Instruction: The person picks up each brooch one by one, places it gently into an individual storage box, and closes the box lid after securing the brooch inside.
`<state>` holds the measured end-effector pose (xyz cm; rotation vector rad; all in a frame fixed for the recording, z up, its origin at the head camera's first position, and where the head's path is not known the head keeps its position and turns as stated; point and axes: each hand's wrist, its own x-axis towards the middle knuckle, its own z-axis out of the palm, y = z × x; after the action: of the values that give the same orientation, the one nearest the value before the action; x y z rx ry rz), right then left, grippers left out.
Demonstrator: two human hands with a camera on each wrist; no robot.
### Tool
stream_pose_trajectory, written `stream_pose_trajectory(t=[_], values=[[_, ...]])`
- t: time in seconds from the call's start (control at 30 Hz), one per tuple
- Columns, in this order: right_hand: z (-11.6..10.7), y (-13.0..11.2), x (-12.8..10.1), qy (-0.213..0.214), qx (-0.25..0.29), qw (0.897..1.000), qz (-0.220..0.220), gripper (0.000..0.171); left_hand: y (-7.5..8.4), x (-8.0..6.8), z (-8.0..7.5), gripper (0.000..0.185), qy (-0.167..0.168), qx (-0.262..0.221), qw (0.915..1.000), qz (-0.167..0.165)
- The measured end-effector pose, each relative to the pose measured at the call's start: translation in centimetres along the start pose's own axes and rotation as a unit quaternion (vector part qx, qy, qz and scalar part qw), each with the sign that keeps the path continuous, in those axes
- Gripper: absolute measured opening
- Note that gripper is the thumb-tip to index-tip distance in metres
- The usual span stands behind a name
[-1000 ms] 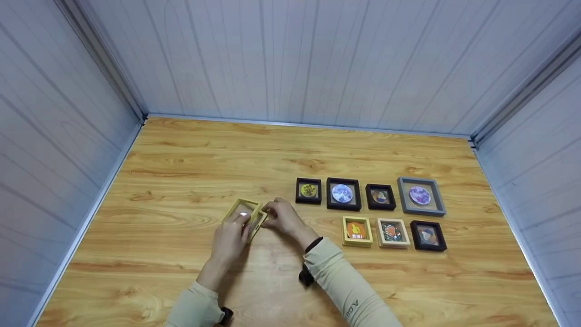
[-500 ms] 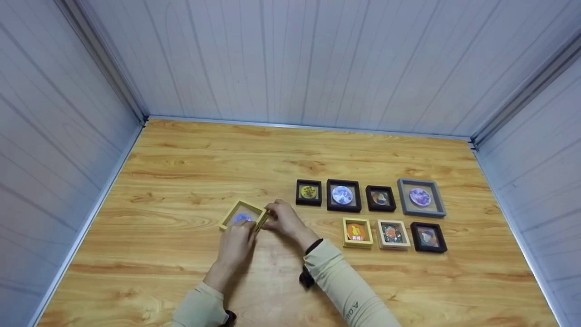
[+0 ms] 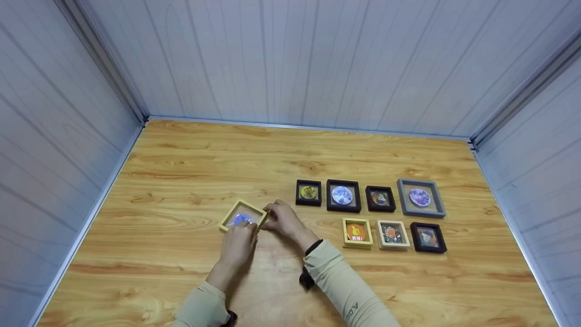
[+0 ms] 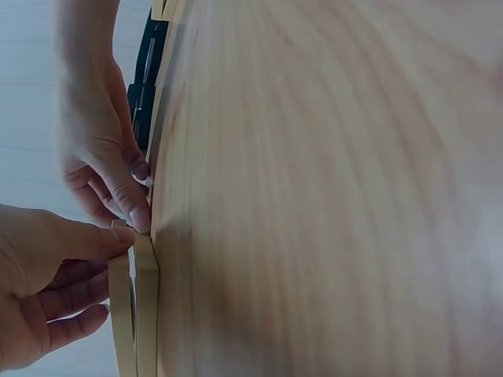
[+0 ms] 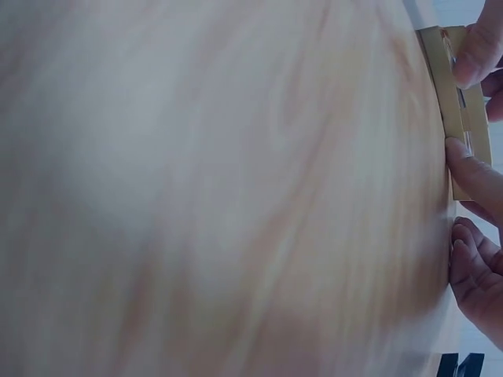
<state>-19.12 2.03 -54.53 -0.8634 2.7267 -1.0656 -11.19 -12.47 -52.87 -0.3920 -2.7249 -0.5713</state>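
A yellow square display frame [image 3: 228, 219] with a clear window lies on the table, a round blue-purple disc [image 3: 242, 219] inside it. Its two halves [image 4: 122, 322] are stacked face to face, a thin gap showing along the side. My left hand [image 3: 238, 243] grips the near edge, its thumb on the seam in the left wrist view and its fingers over the window. From the right, my right hand [image 3: 285, 221] pinches the frame's right corner between thumb [image 5: 471, 174] and fingers. Part of the disc is hidden behind the left fingers.
To the right lie two rows of smaller and larger display frames: black ones such as the moon-disc frame [image 3: 343, 207], a grey frame [image 3: 422, 213], a yellow frame [image 3: 357, 245] and a pale frame [image 3: 394, 246]. White panel walls [image 3: 290, 59] enclose the wooden table [image 3: 204, 154].
The yellow frame's halves stood apart like an opened book a second ago; now one is folded down over the other. My left hand has moved slightly right, while my right hand stayed at the corner.
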Motion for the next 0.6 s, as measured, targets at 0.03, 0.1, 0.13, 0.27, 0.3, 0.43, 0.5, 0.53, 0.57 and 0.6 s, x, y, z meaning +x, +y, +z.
stream_pose_trajectory(t=[0.03, 0.1, 0.13, 0.27, 0.3, 0.43, 0.5, 0.53, 0.57, 0.6], values=[[0.03, -0.01, -0.01, 0.002, -0.002, 1.000, -0.003, 0.037, -0.01, -0.03, 0.02, 0.011, 0.003, 0.001, 1.0000, 0.001], [0.07, -0.03, -0.04, 0.005, 0.002, 1.000, -0.004, 0.036, -0.04, -0.10, 0.08, 0.011, 0.007, 0.001, 1.0000, 0.001], [0.08, -0.04, -0.05, 0.006, 0.003, 1.000, -0.002, 0.036, -0.07, -0.10, 0.10, 0.011, 0.008, 0.001, 1.0000, 0.000], [0.07, -0.03, -0.09, 0.006, 0.008, 1.000, 0.002, 0.038, -0.17, -0.13, 0.21, 0.011, 0.007, 0.004, 1.0000, 0.001], [0.05, -0.03, -0.12, 0.006, 0.007, 1.000, 0.002, 0.038, -0.16, -0.13, 0.22, 0.012, 0.007, 0.004, 1.0000, 0.001], [-0.03, -0.02, -0.26, -0.001, -0.004, 1.000, -0.002, 0.039, -0.07, -0.18, 0.21, 0.011, 0.009, 0.006, 0.9999, -0.002], [-0.09, 0.00, -0.32, -0.005, -0.008, 1.000, -0.002, 0.039, 0.00, -0.21, 0.20, 0.010, 0.010, 0.007, 0.9999, -0.006], [-0.15, -0.01, -0.35, -0.007, -0.008, 1.000, -0.003, 0.039, 0.03, -0.21, 0.20, 0.010, 0.009, 0.008, 0.9999, -0.008], [-0.22, -0.02, -0.40, -0.009, -0.007, 1.000, -0.002, 0.040, 0.05, -0.22, 0.19, 0.010, 0.009, 0.009, 0.9999, -0.010], [-0.30, -0.01, -0.46, -0.011, -0.004, 1.000, -0.002, 0.040, 0.10, -0.22, 0.16, 0.010, 0.008, 0.009, 0.9998, -0.012]])
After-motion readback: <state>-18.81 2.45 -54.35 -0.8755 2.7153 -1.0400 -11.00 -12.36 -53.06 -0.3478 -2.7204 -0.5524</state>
